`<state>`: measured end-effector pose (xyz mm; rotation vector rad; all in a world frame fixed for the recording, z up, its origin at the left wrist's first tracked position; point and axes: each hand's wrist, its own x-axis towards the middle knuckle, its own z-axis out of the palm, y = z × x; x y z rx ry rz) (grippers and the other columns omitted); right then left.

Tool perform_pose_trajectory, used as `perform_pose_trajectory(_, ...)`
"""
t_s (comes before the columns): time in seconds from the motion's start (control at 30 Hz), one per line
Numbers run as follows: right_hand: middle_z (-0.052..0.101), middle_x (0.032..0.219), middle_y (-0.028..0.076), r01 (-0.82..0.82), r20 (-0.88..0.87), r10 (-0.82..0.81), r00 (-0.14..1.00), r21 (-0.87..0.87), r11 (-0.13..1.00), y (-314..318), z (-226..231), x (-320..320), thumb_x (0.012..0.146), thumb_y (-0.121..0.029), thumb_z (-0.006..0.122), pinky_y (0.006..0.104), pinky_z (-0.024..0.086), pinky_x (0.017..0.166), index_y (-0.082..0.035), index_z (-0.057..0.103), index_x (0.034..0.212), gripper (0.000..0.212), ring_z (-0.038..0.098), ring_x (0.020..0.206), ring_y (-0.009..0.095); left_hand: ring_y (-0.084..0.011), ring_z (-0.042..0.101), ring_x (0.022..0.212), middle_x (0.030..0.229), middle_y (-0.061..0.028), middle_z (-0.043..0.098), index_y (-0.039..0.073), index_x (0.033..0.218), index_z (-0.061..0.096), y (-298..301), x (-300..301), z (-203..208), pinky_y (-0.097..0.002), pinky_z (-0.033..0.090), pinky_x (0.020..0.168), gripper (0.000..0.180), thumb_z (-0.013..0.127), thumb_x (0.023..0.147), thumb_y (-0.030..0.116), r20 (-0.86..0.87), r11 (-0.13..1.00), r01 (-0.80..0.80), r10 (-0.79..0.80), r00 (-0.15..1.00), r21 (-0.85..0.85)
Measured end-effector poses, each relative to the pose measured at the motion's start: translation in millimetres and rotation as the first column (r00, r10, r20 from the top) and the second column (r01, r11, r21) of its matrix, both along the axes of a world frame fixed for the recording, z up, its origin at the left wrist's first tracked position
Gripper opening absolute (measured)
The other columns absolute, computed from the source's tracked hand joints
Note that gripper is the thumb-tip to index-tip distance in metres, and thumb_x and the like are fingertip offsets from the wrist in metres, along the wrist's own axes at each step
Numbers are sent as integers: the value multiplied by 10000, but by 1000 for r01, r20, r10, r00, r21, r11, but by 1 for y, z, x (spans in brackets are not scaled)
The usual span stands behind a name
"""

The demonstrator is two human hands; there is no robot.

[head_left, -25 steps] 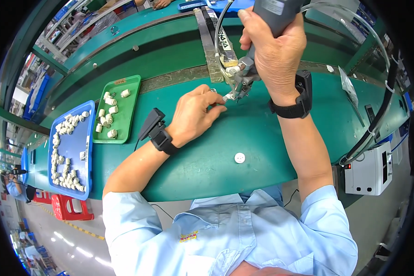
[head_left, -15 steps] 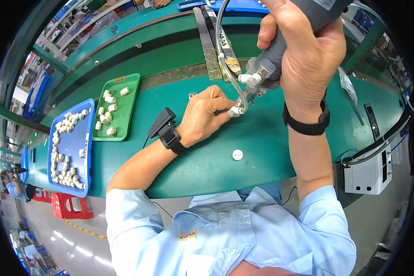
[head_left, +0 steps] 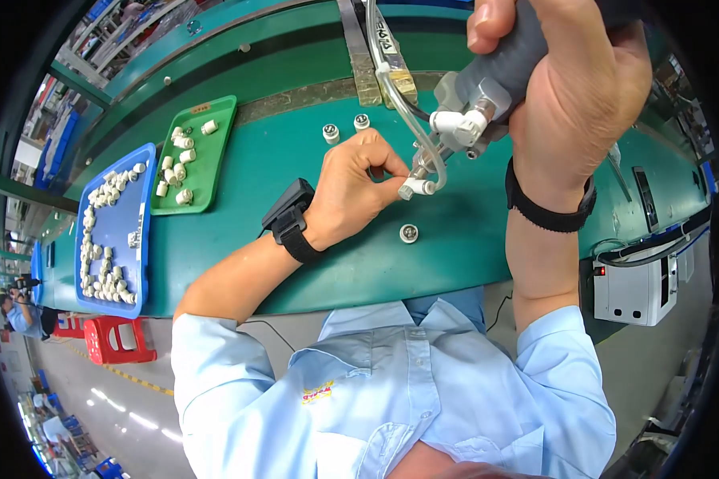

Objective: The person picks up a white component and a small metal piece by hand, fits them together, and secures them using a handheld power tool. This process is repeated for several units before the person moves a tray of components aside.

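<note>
My right hand [head_left: 579, 88] is wrapped around a grey electric screwdriver [head_left: 495, 76], which slants down to the left. A clear tube [head_left: 407, 120] runs to a white fitting [head_left: 420, 188] near its tip. The thumb and index finger of my left hand [head_left: 355, 188] are pinched at that tip; any small part between them is hidden. Below the tip, a small round white part [head_left: 408, 233] with a dark, metallic face stands on the green table [head_left: 471, 247]. Two similar parts, one white part [head_left: 331, 133] and another [head_left: 362, 121], stand beyond my left hand.
Left of my arm lie a green tray [head_left: 208, 168] and a blue tray [head_left: 142, 263], both holding several white cylindrical parts. Taped bars [head_left: 367, 84] rest at the back. A white control box [head_left: 635, 291] with cables is at the right edge, and a red stool [head_left: 120, 339] stands lower left.
The view has shifted, so the table sits higher in the picture. Both parts beyond my left hand show more fully. The near part's face looked plain white before and now looks dark and metallic.
</note>
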<state>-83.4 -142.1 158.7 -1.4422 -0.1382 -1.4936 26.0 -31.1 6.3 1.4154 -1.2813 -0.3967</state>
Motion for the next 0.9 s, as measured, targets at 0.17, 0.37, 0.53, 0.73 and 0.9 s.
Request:
perform_pose_trajectory(0.17, 587, 607, 61, 61, 30, -59, 998, -68, 996, 7, -1, -3, 865, -129, 718, 243, 423, 465, 42, 663, 850, 180, 534, 484, 120, -160, 523, 687, 751, -30, 567, 32, 749, 681, 7, -17, 0, -294, 430, 611, 123, 789, 701, -1, 75, 990, -143, 143, 987, 5)
perform_pose_trajectory(0.37, 582, 602, 61, 117, -69, -116, 991, 7, 993, 26, -3, -15, 867, -138, 717, 240, 418, 466, 44, 665, 870, 189, 526, 480, 118, -191, 531, 740, 782, -42, 576, 39, 846, 705, 19, -26, 4, -313, 440, 662, 177, 801, 698, 40, -68, 999, 6, -2, 998, 53)
perform_pose_trajectory(0.53, 579, 600, 58, 175, -172, -160, 972, 79, 981, 37, -5, -26, 870, -138, 716, 238, 417, 463, 47, 664, 891, 194, 524, 477, 114, -240, 549, 861, 878, -79, 596, 40, 994, 702, 41, -27, 16, -358, 453, 759, 335, 821, 690, 115, 83, 987, 31, -45, 996, 159)
perform_pose_trajectory(0.73, 586, 614, 59, 255, -225, -227, 947, 103, 961, 50, -8, -30, 879, -109, 707, 239, 428, 452, 56, 651, 924, 180, 534, 480, 107, -281, 555, 923, 928, -108, 603, 38, 1041, 688, 44, -29, -15, -390, 456, 802, 390, 820, 689, 139, 207, 991, 5, -33, 978, 132)
perform_pose_trajectory(0.9, 604, 653, 68, 228, -210, -210, 955, 68, 971, 49, -16, -29, 884, -87, 701, 242, 438, 448, 60, 640, 944, 170, 538, 476, 110, -283, 563, 895, 871, -103, 612, 33, 959, 710, 41, -31, -25, -386, 463, 780, 274, 795, 710, 110, 228, 993, -12, -14, 974, 113)
